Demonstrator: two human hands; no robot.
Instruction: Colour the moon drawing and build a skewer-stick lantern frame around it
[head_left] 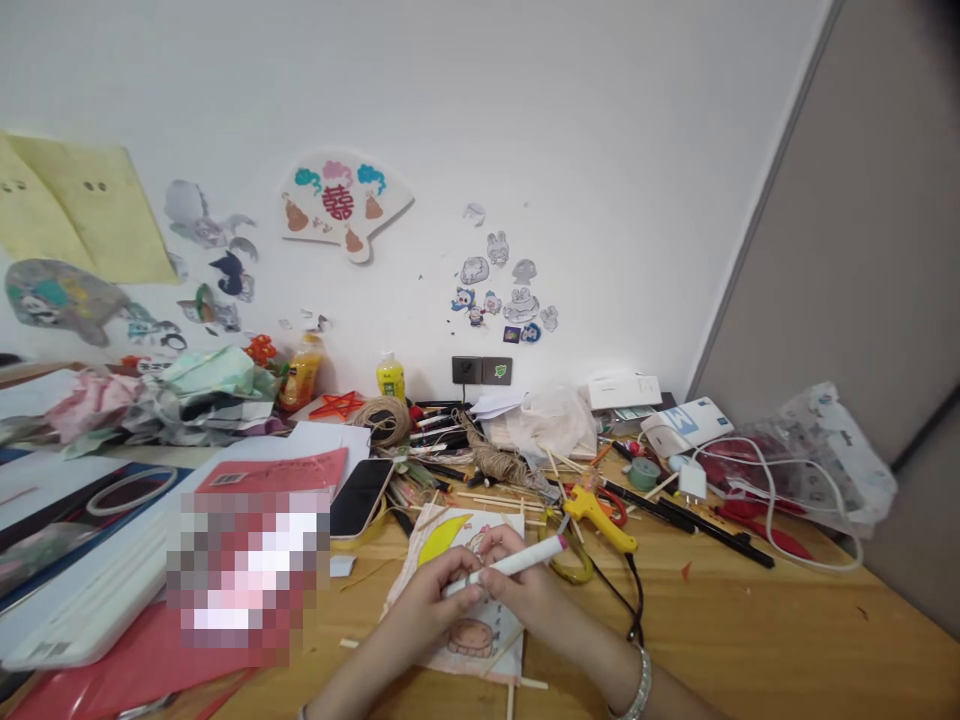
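A white marker pen [525, 560] with a purple end lies slantwise between my two hands, its purple end up and to the right. My left hand [444, 590] closes its fingers round the lower left end. Wrapped about the middle of the same pen is my right hand [521, 580], with a bracelet [642, 685] on that wrist. Below both hands rests a sheet of paper with a coloured drawing [471, 638], partly hidden by them. Thin wooden sticks [511, 700] poke out from under its edges. A yellow leaf-like shape [441, 540] shows on its upper left.
To the right lie a yellow hot glue gun [604, 520] with a black cord, several dark pens [652, 507] and a white charging cable [772, 505]. A phone [361, 498] and a red folder [274, 470] are on the left. Twine [384, 420] and bottles [390, 376] stand near the wall.
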